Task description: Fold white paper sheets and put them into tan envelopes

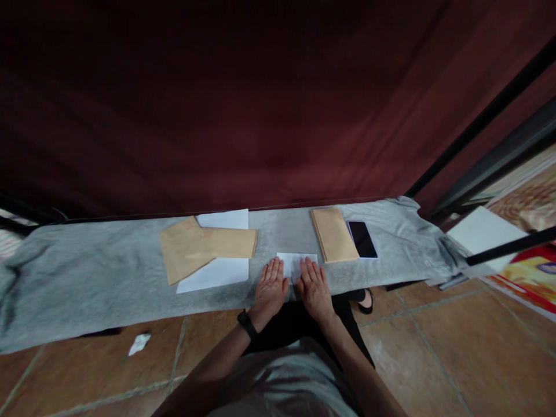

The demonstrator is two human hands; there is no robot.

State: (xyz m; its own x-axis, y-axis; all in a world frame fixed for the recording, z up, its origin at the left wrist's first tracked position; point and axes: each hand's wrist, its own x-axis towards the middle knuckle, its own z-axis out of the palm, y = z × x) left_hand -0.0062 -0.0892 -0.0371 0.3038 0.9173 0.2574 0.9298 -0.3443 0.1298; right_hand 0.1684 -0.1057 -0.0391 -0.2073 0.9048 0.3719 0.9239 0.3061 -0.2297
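Observation:
A small white sheet of paper [292, 262], perhaps folded, lies flat near the front edge of the cloth-covered surface. My left hand [270, 289] rests flat on its left side, fingers stretched out. On its right side lies my right hand [313, 286], also flat with the fingers extended. Both palms hide the sheet's outer parts. Just right of my right hand is a stack of brown envelopes [334, 234]. To the left, more brown envelopes [217, 243] overlap one another on top of larger white paper [217, 275].
A phone [363, 239] with a dark screen lies beside the right stack. Grey cloth [108, 272] covers the long narrow surface. Behind it hangs a dark red curtain [260, 116]. Black bars [482, 121] stand at the right. A crumpled white tissue [139, 344] lies on the tiled floor.

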